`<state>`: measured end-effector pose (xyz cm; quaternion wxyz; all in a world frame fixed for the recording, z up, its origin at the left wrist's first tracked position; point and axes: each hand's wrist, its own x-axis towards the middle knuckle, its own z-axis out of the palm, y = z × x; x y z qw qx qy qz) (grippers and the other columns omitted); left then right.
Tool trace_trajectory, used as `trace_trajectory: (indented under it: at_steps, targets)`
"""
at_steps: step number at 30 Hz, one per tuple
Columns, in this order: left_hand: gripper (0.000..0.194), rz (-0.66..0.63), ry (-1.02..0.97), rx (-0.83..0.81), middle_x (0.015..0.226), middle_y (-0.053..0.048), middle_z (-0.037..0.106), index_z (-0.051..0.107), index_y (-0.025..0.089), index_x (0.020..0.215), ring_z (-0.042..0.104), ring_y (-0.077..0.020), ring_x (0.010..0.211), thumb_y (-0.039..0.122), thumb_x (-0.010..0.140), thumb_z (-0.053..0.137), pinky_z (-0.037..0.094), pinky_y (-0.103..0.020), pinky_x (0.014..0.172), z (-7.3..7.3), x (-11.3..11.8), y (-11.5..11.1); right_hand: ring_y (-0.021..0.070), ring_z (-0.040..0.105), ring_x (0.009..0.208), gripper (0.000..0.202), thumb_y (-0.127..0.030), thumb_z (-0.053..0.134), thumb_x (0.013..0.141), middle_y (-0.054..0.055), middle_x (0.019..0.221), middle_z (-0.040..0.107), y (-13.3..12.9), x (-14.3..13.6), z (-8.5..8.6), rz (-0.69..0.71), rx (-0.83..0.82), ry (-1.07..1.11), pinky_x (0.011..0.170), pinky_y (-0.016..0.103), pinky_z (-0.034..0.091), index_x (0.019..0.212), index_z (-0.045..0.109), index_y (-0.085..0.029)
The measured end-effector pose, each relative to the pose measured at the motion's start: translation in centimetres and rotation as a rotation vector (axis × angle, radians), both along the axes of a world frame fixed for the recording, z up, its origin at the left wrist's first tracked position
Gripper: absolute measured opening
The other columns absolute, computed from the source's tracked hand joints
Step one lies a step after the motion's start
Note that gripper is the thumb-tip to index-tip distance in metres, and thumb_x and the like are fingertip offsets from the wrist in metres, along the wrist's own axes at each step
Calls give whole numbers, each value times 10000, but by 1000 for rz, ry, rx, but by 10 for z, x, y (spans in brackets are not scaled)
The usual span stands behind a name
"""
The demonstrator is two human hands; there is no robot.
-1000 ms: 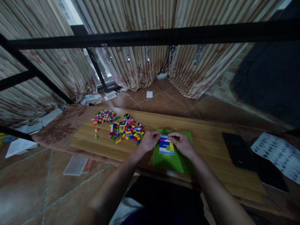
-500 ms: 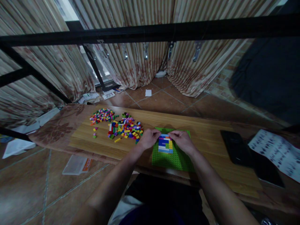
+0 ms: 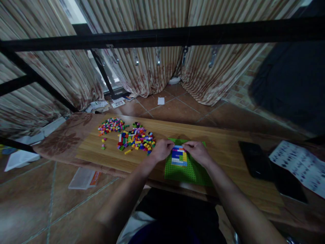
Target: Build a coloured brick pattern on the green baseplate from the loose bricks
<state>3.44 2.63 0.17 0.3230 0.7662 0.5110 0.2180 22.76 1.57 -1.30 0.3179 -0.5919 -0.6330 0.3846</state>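
A green studded baseplate (image 3: 180, 174) lies on the wooden board in front of me. On its upper part sits a flat patch of toy building bricks (image 3: 179, 156), in white, blue, yellow, light blue and orange. My left hand (image 3: 163, 150) is at the patch's upper left corner, thumb and fingertips pinched together. At the upper right corner my right hand (image 3: 196, 151) is closed in a similar pinch. Whatever is between the fingertips of either hand is too small or hidden to make out. Both hands partly cover the baseplate's far edge.
Left of my hands lie a pile of mixed loose bricks (image 3: 137, 138) and a pile of smaller pieces (image 3: 111, 125). A black phone-like slab (image 3: 255, 159) and a printed sheet (image 3: 299, 166) are on the right. A black metal bar (image 3: 162, 35) crosses in front.
Hardly anything differs: both hands stay at the top corners of the brick patch, and the view has shifted very slightly.
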Motion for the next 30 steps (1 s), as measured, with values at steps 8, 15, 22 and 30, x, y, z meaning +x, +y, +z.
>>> trace_trajectory:
  at_steps: [8, 15, 22, 30]
  targets:
    - [302, -29, 51, 51, 630, -12, 646, 685, 162, 645, 541, -125, 592, 176, 851, 465, 381, -218, 599, 3, 2, 3, 163, 615, 627, 273, -389, 551, 762, 18, 687, 718, 1, -1, 0, 7, 36, -24, 586, 256, 420, 740, 743, -195]
    - [301, -13, 41, 64, 603, -4, 631, 688, 170, 641, 536, -123, 584, 177, 836, 460, 388, -212, 591, 3, 2, 3, 144, 583, 557, 346, -492, 586, 753, 3, 606, 687, 0, -1, 0, 16, 18, -25, 515, 239, 387, 712, 743, -186]
    - [297, -3, 24, 57, 655, -10, 665, 703, 174, 679, 555, -124, 595, 178, 848, 458, 398, -217, 609, -1, 2, 1, 166, 622, 591, 293, -461, 629, 719, 24, 661, 721, 6, -3, -8, -27, -13, -12, 556, 262, 429, 741, 756, -198]
    - [278, 65, 29, 53, 646, -11, 672, 700, 183, 682, 583, -136, 622, 174, 846, 475, 423, -218, 622, -5, 5, -5, 180, 637, 627, 282, -445, 606, 726, 29, 682, 727, 5, -3, -14, -24, 9, -28, 581, 275, 429, 739, 749, -202]
